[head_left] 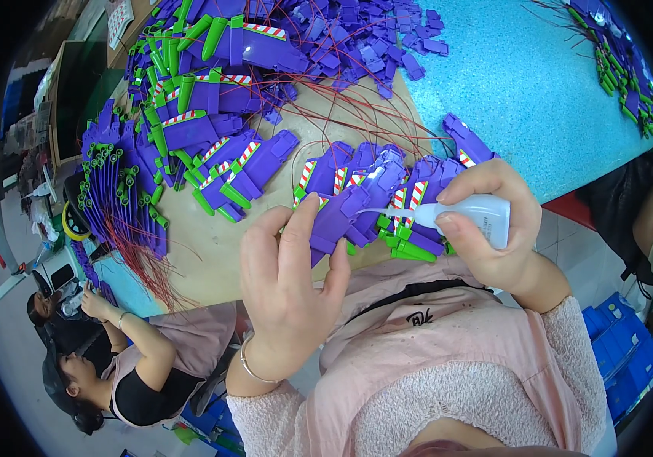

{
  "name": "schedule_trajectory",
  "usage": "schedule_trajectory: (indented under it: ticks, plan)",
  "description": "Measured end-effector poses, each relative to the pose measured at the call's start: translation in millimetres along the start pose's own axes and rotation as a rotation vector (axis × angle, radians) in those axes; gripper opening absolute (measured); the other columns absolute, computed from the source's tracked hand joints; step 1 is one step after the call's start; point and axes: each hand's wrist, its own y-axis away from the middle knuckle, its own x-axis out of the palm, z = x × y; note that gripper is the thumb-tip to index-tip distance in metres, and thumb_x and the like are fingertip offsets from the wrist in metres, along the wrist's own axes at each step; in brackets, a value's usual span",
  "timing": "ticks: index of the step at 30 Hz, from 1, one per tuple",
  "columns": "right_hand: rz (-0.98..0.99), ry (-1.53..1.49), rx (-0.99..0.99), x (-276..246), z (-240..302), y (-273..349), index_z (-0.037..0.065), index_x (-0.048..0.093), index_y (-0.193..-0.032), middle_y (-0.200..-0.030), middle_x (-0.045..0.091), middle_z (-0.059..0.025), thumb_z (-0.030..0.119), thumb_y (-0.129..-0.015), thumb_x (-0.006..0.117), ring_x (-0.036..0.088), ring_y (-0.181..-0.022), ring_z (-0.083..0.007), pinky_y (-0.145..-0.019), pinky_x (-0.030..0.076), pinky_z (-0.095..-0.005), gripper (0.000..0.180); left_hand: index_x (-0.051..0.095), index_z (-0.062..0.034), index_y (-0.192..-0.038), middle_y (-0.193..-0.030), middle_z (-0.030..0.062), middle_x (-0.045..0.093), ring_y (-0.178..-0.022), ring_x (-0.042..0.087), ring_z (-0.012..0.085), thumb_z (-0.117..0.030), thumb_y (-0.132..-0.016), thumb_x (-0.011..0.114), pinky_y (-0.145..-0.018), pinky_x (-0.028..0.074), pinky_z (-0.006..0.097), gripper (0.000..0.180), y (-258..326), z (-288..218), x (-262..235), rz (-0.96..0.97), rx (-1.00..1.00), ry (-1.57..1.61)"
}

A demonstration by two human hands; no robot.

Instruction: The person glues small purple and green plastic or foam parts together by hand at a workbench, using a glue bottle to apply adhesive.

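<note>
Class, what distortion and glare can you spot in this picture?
Head view: black corners and a rounded, bent-looking scene from the wide lens; head view: small white glints on the purple pieces, pale sheen on the blue tabletop.

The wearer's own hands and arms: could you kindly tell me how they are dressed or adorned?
The left hand and right hand wear no gloves. A thin, silvery bangle circles the left wrist. Pale, fuzzy-textured sleeves stop short of the wrists.
</note>
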Motion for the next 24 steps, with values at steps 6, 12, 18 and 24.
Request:
schedule_trajectory:
  ticks: [6,12,18,24]
  plan:
    - [-0.053,-0.081,0.021,-8.2,-8.6,4.1,0.000,0.060,-0.099,-0.091,0.063,-0.0072,0.005,-0.081,0.071,0.060,-0.079,-0.0109,-0.068,0.047,-0.0237,0.022,0.058,0.0012,-0.117,-0.103,0.0158,0.052,-0.092,0.054,0.0294,-0.001,-0.070,0.074,-0.078,0.046,0.036,0.051,-1.7,2.8,-0.7,-0.047,0.009,-0.040]
    - [-0.152,-0.278,0.217,11.3,-6.6,-11.9,0.000,0.055,-0.109,-0.098,0.061,-0.0063,0.006,-0.083,0.069,0.060,-0.087,-0.0113,-0.077,0.048,-0.0249,0.030,0.054,0.0044,-0.123,-0.117,0.0210,0.053,-0.103,0.053,0.0364,-0.007,-0.081,0.065,-0.090,0.042,0.042,0.044,-10.6,28.6,11.9,0.031,0.080,0.066]
    - [-0.083,0.014,0.104,18.0,-15.6,-15.3,0.001,0.055,-0.110,-0.095,0.066,-0.0098,0.003,-0.079,0.070,0.066,-0.092,-0.0178,-0.078,0.052,-0.0299,0.035,0.058,0.0038,-0.116,-0.114,0.0190,0.060,-0.099,0.056,0.0347,-0.009,-0.079,0.064,-0.089,0.042,0.043,0.040,3.6,35.7,10.7,0.007,0.118,0.074]
    - [-0.012,0.128,0.168,22.2,-8.1,-17.2,0.000,0.049,-0.110,-0.099,0.061,-0.0086,-0.002,-0.080,0.069,0.060,-0.092,-0.0125,-0.078,0.048,-0.0250,0.036,0.067,-0.0078,-0.102,-0.106,0.0048,0.065,-0.098,0.058,0.0260,-0.010,-0.071,0.069,-0.083,0.044,0.037,0.031,4.2,47.7,6.4,-0.008,0.370,-0.020]
